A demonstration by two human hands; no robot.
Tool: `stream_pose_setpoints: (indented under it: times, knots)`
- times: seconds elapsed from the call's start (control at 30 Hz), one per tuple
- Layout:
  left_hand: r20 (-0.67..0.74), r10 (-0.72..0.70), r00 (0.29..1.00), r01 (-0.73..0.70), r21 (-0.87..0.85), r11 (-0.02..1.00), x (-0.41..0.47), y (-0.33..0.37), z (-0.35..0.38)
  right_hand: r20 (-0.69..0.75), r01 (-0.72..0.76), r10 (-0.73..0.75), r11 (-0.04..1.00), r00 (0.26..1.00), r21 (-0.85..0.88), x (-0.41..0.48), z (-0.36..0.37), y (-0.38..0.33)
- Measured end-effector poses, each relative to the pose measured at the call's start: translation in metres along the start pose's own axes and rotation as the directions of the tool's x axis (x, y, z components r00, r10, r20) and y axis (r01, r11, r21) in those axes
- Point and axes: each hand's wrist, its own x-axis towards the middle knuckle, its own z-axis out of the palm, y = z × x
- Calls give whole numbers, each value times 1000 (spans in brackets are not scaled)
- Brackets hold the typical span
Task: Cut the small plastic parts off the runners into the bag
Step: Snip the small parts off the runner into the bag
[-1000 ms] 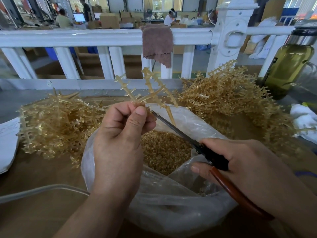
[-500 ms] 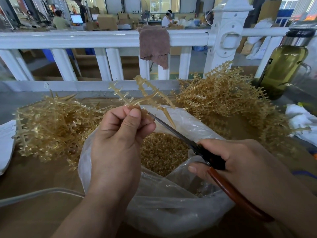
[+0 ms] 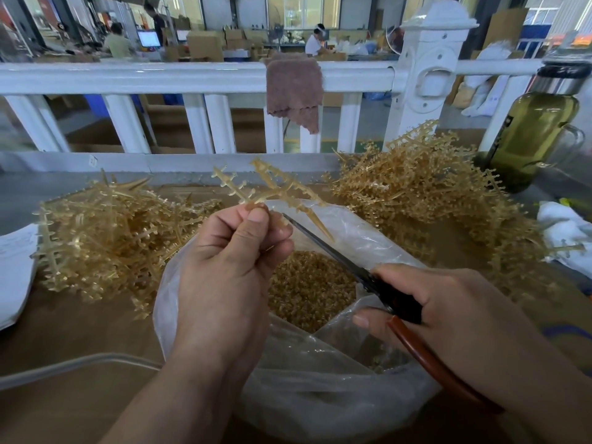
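Bright, even daylight, wide-angle view
Light enters through far windows point(image 3: 298, 9); the white railing point(image 3: 192, 76) shows glare and bows, the edges stretch, shadows are soft, and the corners blur.

Factory floor, hand-trimming station for moulded plastic. Evidence:
- desk point(image 3: 64, 341) heaped with amber runners, left pile point(image 3: 105, 232) and right pile point(image 3: 426, 193)
- clear bag point(image 3: 320, 395) between the piles, holding loose cut parts point(image 3: 307, 290)
- left hand point(image 3: 224, 277) pinches a single runner point(image 3: 282, 190), right hand point(image 3: 448, 309) grips cutters point(image 3: 333, 251), blade tip at the runner
- white railing point(image 3: 160, 76) separates the station from a large open hall
- hall has stacked cardboard boxes point(image 3: 205, 44), a lit monitor point(image 3: 148, 38), a worker in green point(image 3: 117, 43), a worker in white point(image 3: 315, 43) and tall windows point(image 3: 304, 9) on the far wall
- brown cloth point(image 3: 293, 88) hangs over the rail, drink bottle point(image 3: 531, 133) at right
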Motion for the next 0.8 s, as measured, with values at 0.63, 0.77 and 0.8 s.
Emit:
stream_pose_setpoints:
  times: [0.63,0.77,0.8]
  knots:
    - [59,-12,998,10,34,999,-2,-2,3,-22,19,-20,998,1000,-54,-2,-3,-7]
    - [63,-8,998,5,47,999,-2,-3,2,-7,10,-11,999,1000,-52,-1,-6,-8]
    - [63,-8,998,5,48,999,-2,-3,2,-8,5,-5,998,1000,-55,-1,-6,-8]
